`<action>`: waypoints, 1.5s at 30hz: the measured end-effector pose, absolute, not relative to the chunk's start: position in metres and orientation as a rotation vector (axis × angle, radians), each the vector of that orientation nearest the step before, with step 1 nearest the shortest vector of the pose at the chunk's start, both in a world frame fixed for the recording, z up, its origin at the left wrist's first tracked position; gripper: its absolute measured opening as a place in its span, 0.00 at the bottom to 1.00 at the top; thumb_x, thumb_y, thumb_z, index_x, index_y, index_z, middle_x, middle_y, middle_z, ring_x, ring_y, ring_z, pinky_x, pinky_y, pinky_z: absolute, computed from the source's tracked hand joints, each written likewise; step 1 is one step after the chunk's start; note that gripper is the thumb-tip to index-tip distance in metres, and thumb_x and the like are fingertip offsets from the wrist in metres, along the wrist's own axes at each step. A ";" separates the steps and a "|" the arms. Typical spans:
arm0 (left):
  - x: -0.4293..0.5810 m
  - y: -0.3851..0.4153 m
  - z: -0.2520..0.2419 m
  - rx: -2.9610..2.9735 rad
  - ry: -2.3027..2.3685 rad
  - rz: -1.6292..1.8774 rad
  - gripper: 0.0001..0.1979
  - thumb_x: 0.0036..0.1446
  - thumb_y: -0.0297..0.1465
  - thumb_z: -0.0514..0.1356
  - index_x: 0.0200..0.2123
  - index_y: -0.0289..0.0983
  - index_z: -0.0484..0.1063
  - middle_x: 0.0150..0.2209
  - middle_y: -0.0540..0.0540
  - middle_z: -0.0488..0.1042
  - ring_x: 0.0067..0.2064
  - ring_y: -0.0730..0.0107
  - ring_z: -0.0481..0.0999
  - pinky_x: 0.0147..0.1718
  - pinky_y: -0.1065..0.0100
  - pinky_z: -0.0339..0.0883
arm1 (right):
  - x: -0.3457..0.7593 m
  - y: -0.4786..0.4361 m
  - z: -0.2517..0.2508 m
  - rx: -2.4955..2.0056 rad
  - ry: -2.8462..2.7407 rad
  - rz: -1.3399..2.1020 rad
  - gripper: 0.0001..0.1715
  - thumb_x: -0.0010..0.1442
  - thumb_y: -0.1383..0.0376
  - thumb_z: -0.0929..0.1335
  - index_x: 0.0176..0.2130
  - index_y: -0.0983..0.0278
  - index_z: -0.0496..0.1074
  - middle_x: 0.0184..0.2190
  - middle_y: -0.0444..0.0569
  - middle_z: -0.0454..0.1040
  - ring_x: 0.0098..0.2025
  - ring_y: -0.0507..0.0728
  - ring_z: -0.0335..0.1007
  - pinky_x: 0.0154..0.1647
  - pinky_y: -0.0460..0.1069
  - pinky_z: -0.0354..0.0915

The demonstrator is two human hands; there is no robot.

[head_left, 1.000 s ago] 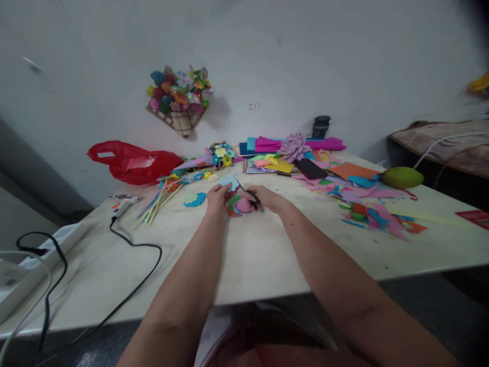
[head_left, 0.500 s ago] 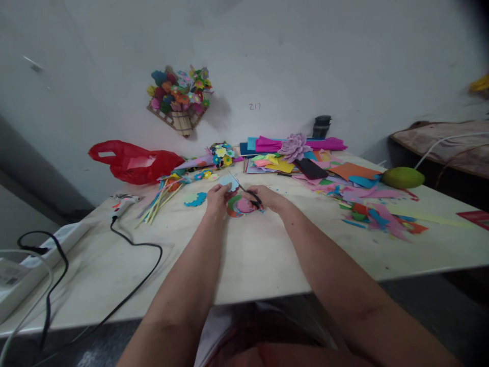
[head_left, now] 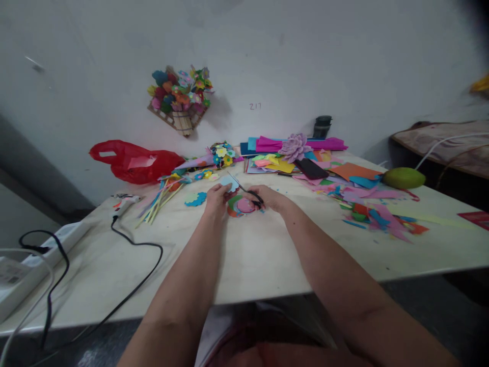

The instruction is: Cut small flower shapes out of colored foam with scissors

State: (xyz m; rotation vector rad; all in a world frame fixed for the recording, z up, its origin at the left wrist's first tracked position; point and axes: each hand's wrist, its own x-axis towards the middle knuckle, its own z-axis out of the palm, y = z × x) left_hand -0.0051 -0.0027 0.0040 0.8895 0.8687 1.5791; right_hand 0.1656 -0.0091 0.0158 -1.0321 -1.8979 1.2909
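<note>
My left hand (head_left: 216, 198) pinches a small light-blue paper piece (head_left: 228, 182) over the middle of the table. My right hand (head_left: 269, 198) is closed round the black handles of a pair of scissors (head_left: 246, 192), whose blades point up-left into the blue piece. Under both hands lies a stack of round paper cut-outs (head_left: 241, 206) in pink, green and red. A blue flower-shaped cut-out (head_left: 195, 199) lies just left of my left hand.
A glue gun (head_left: 123, 203) with a black cord (head_left: 134, 245) lies at the left, near a power strip (head_left: 34, 265). A red plastic bag (head_left: 133, 163), paper flowers on sticks (head_left: 164, 191), coloured sheets (head_left: 290, 153) and scraps (head_left: 374, 214) crowd the back and right. A green oval object (head_left: 404, 178) sits far right.
Hardly anything has moved; the scissors and the blue piece shifted very slightly between my hands.
</note>
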 end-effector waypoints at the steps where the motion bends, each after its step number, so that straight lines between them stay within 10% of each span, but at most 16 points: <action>1: -0.006 -0.003 0.004 0.892 0.868 1.574 0.14 0.36 0.28 0.67 0.20 0.35 0.62 0.24 0.46 0.74 0.31 0.65 0.78 0.29 0.70 0.70 | 0.166 -0.009 0.016 -1.029 -1.903 1.285 0.15 0.55 0.57 0.67 0.27 0.66 0.64 0.16 0.42 0.67 0.14 0.46 0.58 0.10 0.41 0.49; 45: -0.007 -0.004 0.005 0.882 0.863 1.515 0.09 0.40 0.26 0.66 0.26 0.34 0.70 0.26 0.44 0.75 0.31 0.65 0.78 0.30 0.69 0.72 | 0.168 -0.012 0.020 -1.017 -1.885 1.338 0.12 0.55 0.59 0.66 0.30 0.66 0.65 0.15 0.40 0.65 0.13 0.45 0.57 0.10 0.40 0.47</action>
